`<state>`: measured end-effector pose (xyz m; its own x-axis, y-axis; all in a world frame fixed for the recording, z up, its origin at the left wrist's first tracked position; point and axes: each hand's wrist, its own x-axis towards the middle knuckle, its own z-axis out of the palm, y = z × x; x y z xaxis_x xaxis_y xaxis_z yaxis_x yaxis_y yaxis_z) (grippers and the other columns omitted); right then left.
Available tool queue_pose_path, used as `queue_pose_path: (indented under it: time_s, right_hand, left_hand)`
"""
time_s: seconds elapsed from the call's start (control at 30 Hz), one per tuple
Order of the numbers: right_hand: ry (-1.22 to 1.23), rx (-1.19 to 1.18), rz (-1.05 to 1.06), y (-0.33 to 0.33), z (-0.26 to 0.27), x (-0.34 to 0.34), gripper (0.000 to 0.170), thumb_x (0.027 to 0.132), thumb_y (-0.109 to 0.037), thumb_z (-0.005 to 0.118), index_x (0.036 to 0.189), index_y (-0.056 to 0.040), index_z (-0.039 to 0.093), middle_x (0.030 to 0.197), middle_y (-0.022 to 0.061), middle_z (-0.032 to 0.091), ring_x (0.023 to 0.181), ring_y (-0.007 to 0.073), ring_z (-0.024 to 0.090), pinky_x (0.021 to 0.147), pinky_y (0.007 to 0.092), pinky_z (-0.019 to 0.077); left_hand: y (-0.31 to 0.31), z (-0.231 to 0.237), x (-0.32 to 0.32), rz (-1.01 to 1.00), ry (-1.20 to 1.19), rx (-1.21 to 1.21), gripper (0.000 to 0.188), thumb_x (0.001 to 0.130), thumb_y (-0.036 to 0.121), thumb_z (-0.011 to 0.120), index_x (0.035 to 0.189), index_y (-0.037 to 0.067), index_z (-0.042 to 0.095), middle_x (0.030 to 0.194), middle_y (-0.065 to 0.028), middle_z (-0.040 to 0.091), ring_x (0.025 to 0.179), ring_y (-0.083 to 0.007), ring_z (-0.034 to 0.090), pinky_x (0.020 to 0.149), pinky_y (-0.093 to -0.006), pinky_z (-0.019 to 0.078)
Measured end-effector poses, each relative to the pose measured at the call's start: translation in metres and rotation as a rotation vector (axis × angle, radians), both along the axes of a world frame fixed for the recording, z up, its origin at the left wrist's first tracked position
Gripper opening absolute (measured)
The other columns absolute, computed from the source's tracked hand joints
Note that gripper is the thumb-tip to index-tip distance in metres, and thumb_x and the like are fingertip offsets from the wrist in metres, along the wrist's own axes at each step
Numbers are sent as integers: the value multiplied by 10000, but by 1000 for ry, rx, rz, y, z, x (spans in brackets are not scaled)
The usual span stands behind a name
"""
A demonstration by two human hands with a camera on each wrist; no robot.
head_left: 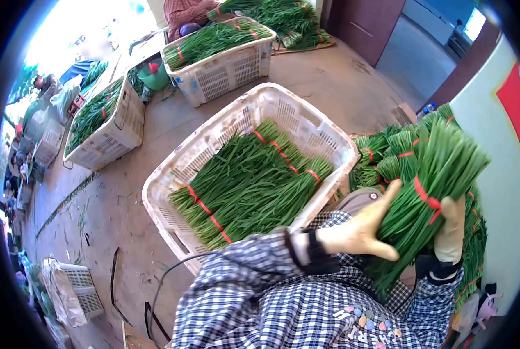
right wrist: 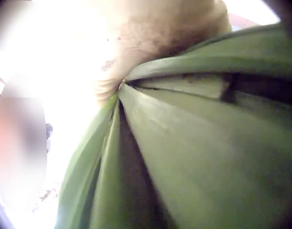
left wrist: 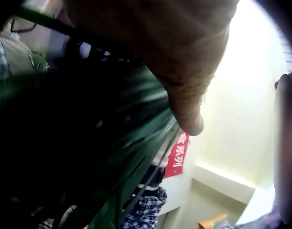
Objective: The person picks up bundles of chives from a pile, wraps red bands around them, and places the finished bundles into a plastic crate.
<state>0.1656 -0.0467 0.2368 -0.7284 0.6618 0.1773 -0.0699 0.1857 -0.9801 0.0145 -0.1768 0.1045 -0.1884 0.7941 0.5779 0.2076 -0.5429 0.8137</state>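
Observation:
In the head view a thick bunch of garlic chives (head_left: 426, 192), bound by a red band (head_left: 426, 195), is held up in front of the body. My right hand (head_left: 451, 230) grips its right side near the band, most fingers hidden behind the leaves. On its other side my left hand (head_left: 359, 230) is spread, thumb and fingers apart, against the leaves. Close up in the right wrist view, leaves (right wrist: 184, 129) fan out from under the hand. Dark, blurred leaves (left wrist: 146, 129) lie below the hand in the left wrist view.
A white plastic crate (head_left: 155, 192) before me holds several banded bunches (head_left: 248, 186). More bunches (head_left: 388, 151) are piled at my right, beside the wall. Filled crates (head_left: 219, 81) (head_left: 129, 125) stand farther off, with a green bucket (head_left: 154, 78) between them. A cable (head_left: 173, 267) trails at left.

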Motion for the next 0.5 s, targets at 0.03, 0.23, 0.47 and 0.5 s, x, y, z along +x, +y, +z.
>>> queue_pose_path:
  time_s: [0.03, 0.23, 0.47, 0.5]
  right_hand:
    - [45, 10, -11, -3, 5, -10, 771, 952, -436, 705, 1534, -7, 439, 1449, 123, 599, 1291, 225, 595, 1115, 379, 448]
    - [-24, 228, 153, -20, 12, -69, 927, 1006, -572, 633, 1663, -45, 244, 1597, 176, 447, 1443, 277, 475, 1225, 411, 337]
    - [-251, -26, 9, 25, -79, 0, 761, 1045, -420, 656, 1621, -35, 343, 1479, 206, 565, 1315, 258, 596, 1138, 394, 450]
    - [-259, -85, -19, 29, -88, 9, 697, 1063, -379, 639, 1609, -36, 373, 1456, 198, 588, 1278, 241, 623, 1116, 375, 470]
  left_hand:
    - [10, 21, 3, -131, -213, -19, 1268, 778, 255, 942, 1671, -19, 84, 1656, -211, 354, 1519, -281, 360, 1250, -397, 300]
    - [-36, 79, -100, -142, -550, -233, 784, 814, 25, 854, 1499, 22, 471, 1354, -79, 649, 1239, -176, 610, 1105, -358, 477]
    - [-184, 85, -227, 451, -378, -570, 580, 759, 99, 768, 1316, -1, 637, 1164, -61, 724, 1040, -174, 683, 964, -330, 541]
    - [-201, 78, -240, 479, -354, -652, 580, 758, 91, 769, 1314, -5, 637, 1157, -64, 727, 1027, -171, 684, 951, -326, 545]
